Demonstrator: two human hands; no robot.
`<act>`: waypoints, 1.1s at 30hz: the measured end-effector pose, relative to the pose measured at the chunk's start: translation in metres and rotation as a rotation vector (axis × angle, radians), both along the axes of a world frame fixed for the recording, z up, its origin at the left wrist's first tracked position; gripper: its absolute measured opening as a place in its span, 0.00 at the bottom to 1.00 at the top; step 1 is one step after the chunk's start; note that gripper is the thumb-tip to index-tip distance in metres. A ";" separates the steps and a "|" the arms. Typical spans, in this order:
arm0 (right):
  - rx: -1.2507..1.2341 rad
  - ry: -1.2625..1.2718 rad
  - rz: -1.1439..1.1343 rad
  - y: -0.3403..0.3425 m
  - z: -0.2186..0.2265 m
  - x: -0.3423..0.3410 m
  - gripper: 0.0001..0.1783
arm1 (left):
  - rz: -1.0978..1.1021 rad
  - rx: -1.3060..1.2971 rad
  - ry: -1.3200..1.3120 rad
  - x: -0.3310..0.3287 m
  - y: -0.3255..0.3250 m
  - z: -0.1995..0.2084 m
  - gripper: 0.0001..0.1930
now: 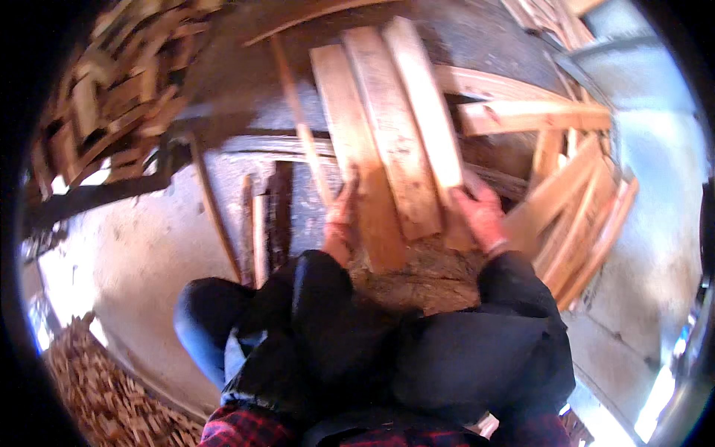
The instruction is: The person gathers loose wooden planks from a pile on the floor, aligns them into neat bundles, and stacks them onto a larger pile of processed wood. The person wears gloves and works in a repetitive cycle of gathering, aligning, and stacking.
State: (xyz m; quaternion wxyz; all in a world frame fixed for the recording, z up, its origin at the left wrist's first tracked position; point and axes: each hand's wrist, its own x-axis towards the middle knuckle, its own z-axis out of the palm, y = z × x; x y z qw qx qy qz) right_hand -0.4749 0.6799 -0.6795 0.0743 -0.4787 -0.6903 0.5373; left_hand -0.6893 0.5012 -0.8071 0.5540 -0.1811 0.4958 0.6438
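Three pale wooden planks lie side by side before me, pointing away: a left plank [365, 171], a middle plank [391, 134] and a right plank [424, 97]. With its fingers along the outer edge of the left plank, my left hand [342, 223] grips that board near its close end. My right hand [480, 216] is closed on the near end of the right plank; some of its fingers are hidden. A thin wooden strip [298, 119] runs just left of the planks, down to my left hand. Under the planks' near ends is a rough brown wooden surface [421, 276].
Split wood is heaped at the far left [112, 97]. More boards [573, 216] lie crossed at my right, beside a pale wall-like surface [655, 171]. A thin stick [212, 201] and dark upright pieces [279, 208] stand left of my knees. Small wood scraps [112, 387] cover the lower left.
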 end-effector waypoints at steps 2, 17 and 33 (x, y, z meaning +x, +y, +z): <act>0.241 -0.129 0.236 -0.011 0.025 -0.010 0.33 | -0.018 0.019 -0.029 0.020 0.027 0.015 0.32; 0.355 -0.327 -0.642 0.003 -0.035 0.128 0.48 | -0.071 0.107 0.466 0.049 0.060 0.090 0.32; 0.179 0.230 -0.958 0.059 -0.019 0.106 0.38 | -0.157 0.286 -0.163 0.062 0.045 0.077 0.38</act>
